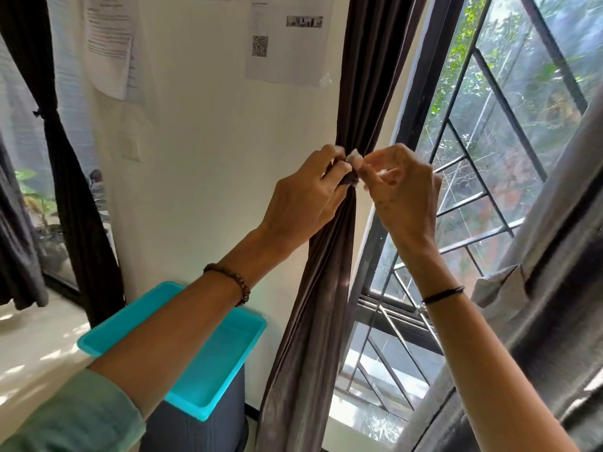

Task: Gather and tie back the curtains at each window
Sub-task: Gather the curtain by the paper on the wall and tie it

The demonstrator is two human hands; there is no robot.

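In the head view, the dark brown curtain (326, 288) is seen gathered into a narrow bunch at the left edge of the window (408, 119), beside the white wall. The left hand (303, 197) is closed in a tight grip round the gathered waist of the cloth. The right hand (404, 190) is narrowed to a pinching grip, and a small white piece (354, 157) is held at its fingertips, against the bunch. A turquoise tray (225, 363) is seen below the left forearm. A second curtain (75, 223) is seen tied at the far-left window.
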